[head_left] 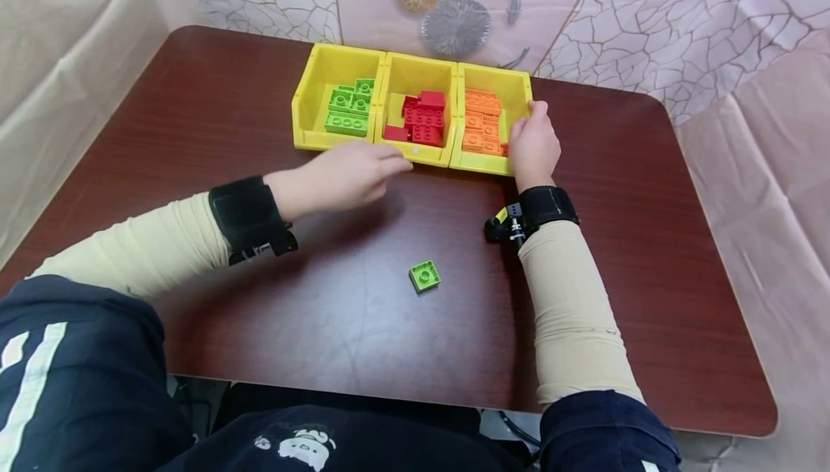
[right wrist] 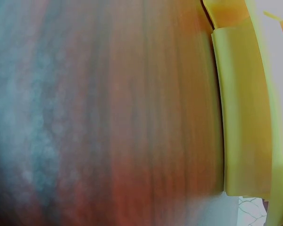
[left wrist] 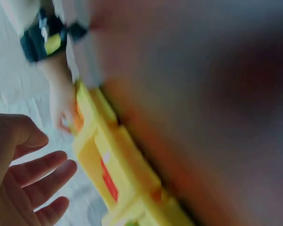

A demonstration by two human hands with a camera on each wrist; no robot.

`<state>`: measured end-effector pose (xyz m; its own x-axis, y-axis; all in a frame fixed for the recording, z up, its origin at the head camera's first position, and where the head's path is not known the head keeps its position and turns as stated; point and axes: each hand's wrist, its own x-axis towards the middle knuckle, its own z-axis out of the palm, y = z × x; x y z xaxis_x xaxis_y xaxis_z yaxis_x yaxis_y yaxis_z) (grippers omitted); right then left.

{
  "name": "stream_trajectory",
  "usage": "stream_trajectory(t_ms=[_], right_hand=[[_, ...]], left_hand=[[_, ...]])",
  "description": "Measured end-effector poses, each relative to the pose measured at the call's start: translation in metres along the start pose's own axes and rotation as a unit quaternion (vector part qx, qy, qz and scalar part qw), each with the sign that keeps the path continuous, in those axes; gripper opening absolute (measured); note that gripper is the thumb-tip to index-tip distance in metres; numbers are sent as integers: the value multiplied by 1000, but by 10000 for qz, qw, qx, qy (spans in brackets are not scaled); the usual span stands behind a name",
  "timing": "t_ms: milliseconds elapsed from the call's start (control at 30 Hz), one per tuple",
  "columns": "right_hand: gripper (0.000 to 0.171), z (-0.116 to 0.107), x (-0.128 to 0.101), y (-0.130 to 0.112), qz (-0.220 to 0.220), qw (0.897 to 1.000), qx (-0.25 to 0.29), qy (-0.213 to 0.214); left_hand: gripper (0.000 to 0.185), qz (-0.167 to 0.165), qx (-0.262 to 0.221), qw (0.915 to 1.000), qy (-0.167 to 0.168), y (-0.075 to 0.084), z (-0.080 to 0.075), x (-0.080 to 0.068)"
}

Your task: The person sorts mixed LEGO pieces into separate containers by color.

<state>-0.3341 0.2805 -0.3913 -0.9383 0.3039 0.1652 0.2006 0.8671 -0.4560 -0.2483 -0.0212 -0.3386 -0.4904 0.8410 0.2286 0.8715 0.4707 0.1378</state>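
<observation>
Fingers of the left hand [head_left: 346, 173] lay relaxed and spread, empty, just before the middle yellow bin [head_left: 415, 72]; the right hand [head_left: 533, 142] gripped the right yellow bin's [head_left: 512, 86] corner.

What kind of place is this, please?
Probably a tabletop set up for sorting toy bricks: a dark wooden table holds three yellow bins of green, red and orange bricks, with cloth sheets hung around it.

**Nothing to read here**

No words, numbers or brand names can be made out on the bins [head_left: 311, 108], the bricks or the table [head_left: 648, 241]. A small white print on the dark clothing [head_left: 305, 446] is unreadable.
</observation>
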Motion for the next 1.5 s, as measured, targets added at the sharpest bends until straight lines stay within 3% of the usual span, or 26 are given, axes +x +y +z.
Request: stream_trajectory(t_ms=[267,467,600,767,900,1100,1300,1500], right_hand=[[41,1,2,1,37,10000,-37,-36],[41,1,1,0,8,10000,-30,-42],[41,3,0,0,-2,10000,12,-4],[40,4,0,-1,-30,10000,46,23],[40,3,0,-1,-52,10000,13,84],[40,2,-1,1,-25,10000,14,62],[40,2,-2,1,17,10000,10,18],[40,1,-1,0,3,10000,-21,59]], left_hand=[[36,680,-55,9946,-776,37,23,-8],[33,1464,-170,9840,-998,64,36,-4],[35,1650,-147,9796,-1137,72,41,2],[37,1736,-310,9718,-1568,75,42,3],[37,1794,-363,9680,-1719,76,40,1],[31,1755,-266,9730,-1475,69,41,-1],[30,1313,-43,9858,-1050,43,24,-10],[35,835,76,9941,-691,11,0,-33]])
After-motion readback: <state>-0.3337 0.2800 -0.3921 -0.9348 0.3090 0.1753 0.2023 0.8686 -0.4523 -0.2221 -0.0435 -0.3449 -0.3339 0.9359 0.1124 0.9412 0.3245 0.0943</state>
